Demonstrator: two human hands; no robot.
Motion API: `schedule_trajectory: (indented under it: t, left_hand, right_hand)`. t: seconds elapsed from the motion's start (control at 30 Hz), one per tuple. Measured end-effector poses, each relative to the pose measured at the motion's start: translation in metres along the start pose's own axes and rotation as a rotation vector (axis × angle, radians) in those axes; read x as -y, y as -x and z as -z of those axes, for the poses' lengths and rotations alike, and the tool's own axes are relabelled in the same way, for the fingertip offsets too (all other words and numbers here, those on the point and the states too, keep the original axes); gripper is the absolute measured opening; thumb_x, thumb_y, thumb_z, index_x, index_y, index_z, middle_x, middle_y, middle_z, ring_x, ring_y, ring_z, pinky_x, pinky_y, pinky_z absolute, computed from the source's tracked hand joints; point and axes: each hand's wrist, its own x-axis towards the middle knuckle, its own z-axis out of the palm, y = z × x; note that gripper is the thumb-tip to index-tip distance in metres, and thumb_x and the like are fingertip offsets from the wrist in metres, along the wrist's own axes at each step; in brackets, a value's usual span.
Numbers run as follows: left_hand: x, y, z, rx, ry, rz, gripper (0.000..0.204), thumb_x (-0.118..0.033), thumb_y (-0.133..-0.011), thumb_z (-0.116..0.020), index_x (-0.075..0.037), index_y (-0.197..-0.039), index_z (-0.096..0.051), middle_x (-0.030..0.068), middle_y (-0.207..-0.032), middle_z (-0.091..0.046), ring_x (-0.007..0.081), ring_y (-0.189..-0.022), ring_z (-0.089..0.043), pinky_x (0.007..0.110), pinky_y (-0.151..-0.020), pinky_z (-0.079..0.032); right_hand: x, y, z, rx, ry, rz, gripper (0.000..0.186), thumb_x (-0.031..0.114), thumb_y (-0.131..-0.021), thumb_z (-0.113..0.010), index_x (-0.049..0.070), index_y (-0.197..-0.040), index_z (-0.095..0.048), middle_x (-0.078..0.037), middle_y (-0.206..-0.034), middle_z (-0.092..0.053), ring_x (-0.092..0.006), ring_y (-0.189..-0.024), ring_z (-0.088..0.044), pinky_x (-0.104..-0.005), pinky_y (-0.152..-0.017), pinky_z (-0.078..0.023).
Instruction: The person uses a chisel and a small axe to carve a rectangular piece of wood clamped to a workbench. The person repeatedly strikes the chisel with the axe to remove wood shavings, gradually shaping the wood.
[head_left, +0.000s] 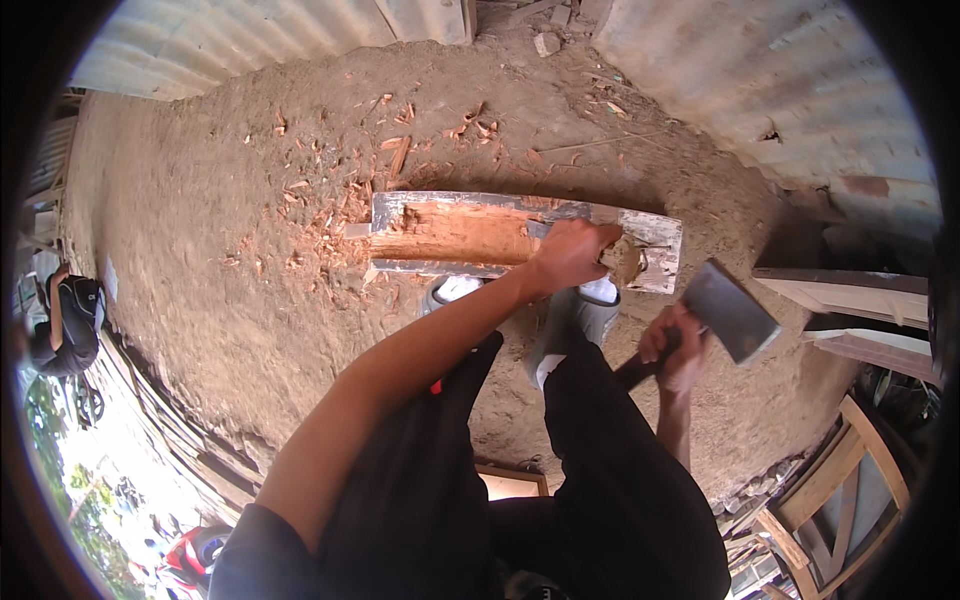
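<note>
A long weathered wooden beam (450, 235) lies crosswise on the dirt with a reddish hollow cut along it. My left hand (575, 255) is closed near the beam's right half on what looks like a chisel, its flat grey blade (536, 229) resting in the hollow; the rest is partly hidden. My right hand (678, 345), slightly blurred, grips the handle of an axe (730, 310), its dark broad head raised to the right of the beam. My shoes (590, 320) are just below the beam.
Wood shavings (300, 200) lie around the beam. Corrugated sheets (750, 90) line the far sides. Wooden boards (850, 285) and frames (830, 480) stand at the right. Another person (70, 320) in dark clothing is at the left edge, with a red vehicle (195, 550) below.
</note>
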Motion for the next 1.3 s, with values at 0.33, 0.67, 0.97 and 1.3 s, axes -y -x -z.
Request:
schedule_trajectory:
  t: [0.33, 0.67, 0.97, 1.3]
  left_hand:
    - [0.000, -0.002, -0.003, 0.013, -0.034, 0.025, 0.033, -0.014, -0.069, -0.075, -0.008, -0.100, -0.064, 0.0178, -0.080, -0.071, 0.0413, -0.083, -0.071, 0.052, -0.073, -0.055]
    - [0.004, -0.002, -0.006, 0.024, -0.086, 0.002, 0.033, -0.014, -0.067, -0.074, -0.008, -0.099, -0.065, 0.0172, -0.078, -0.071, 0.0404, -0.080, -0.071, 0.051, -0.070, -0.055]
    - [0.003, -0.004, -0.004, 0.072, -0.105, 0.004, 0.038, -0.013, -0.067, -0.072, -0.008, -0.105, -0.067, 0.0174, -0.081, -0.073, 0.0402, -0.079, -0.072, 0.051, -0.071, -0.057]
    - [0.003, -0.005, -0.007, 0.082, -0.145, 0.012, 0.032, -0.016, -0.070, -0.074, -0.007, -0.100, -0.065, 0.0179, -0.079, -0.071, 0.0404, -0.081, -0.072, 0.051, -0.072, -0.056]
  right_hand:
    - [0.015, -0.006, 0.003, -0.057, 0.186, -0.135, 0.021, 0.019, -0.099, -0.063, 0.000, -0.096, -0.055, -0.005, -0.059, -0.048, -0.0149, -0.044, -0.048, -0.0306, -0.040, -0.038]
    - [0.002, -0.008, 0.015, -0.016, 0.407, -0.131, 0.017, 0.017, -0.099, -0.065, 0.004, -0.099, -0.055, -0.003, -0.062, -0.051, -0.0123, -0.044, -0.047, -0.0297, -0.039, -0.035]
    - [0.005, -0.013, 0.016, -0.018, 0.394, -0.160, 0.017, 0.015, -0.098, -0.063, 0.001, -0.098, -0.054, -0.004, -0.061, -0.050, -0.0141, -0.043, -0.049, -0.0300, -0.039, -0.039]
    - [-0.003, -0.017, 0.014, 0.006, 0.365, -0.260, 0.019, 0.019, -0.100, -0.062, 0.005, -0.104, -0.050, -0.004, -0.059, -0.047, -0.0155, -0.041, -0.046, -0.0311, -0.037, -0.039]
